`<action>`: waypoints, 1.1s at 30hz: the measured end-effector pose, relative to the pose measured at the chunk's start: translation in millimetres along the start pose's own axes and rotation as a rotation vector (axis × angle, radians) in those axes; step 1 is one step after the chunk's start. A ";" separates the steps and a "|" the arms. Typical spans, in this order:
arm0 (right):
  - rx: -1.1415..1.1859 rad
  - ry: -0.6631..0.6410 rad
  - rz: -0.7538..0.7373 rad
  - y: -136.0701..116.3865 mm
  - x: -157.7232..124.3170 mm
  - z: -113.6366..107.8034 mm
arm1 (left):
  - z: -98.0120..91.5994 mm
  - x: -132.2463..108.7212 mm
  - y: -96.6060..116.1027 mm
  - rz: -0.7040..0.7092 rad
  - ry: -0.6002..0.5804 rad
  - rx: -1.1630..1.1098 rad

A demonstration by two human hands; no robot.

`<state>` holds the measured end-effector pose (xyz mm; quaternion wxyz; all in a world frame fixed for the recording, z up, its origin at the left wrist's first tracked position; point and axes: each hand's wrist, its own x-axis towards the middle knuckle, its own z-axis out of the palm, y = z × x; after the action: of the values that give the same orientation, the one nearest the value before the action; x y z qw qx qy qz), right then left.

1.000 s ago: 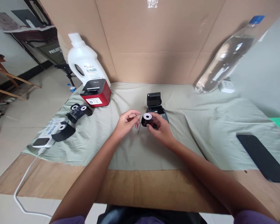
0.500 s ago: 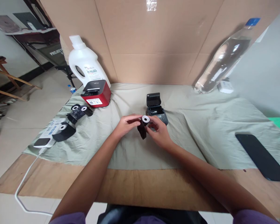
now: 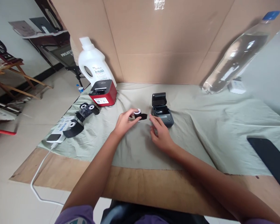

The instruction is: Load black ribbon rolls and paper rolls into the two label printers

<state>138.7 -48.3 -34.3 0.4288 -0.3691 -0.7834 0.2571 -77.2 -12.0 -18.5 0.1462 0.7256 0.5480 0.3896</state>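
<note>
My left hand (image 3: 125, 120) grips a small paper roll (image 3: 137, 112) with a white end and a black outer side. A short black tail of the roll sticks out to the right, toward my other hand. My right hand (image 3: 161, 133) is apart from the roll, its fingers slightly bent and loosely spread, with nothing seen in them. Just behind it sits a small dark label printer (image 3: 166, 119) on the cloth, its lid (image 3: 159, 99) raised and its inner compartment exposed.
At left stand a red and black printer (image 3: 105, 93) and a white detergent bottle (image 3: 95, 63). Several black rolls (image 3: 73, 129) lie beside a white power bank (image 3: 54, 137) with a cable. A large water bottle (image 3: 240, 53) leans at right; a black phone (image 3: 269, 158) lies nearer.
My right hand has let go of the roll and moved apart from it. The roll has shifted left in my left hand, its tail now pointing right. The view has turned slightly left.
</note>
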 end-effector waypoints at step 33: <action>-0.012 -0.136 -0.038 -1.0 -9.5 6.4 | -1.2 8.7 -20.6 -0.200 0.293 0.241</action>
<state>136.2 -57.1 -41.4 0.3771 -0.3383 -0.8191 0.2690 -91.2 3.1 -27.4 0.0151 0.6153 0.6754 0.4061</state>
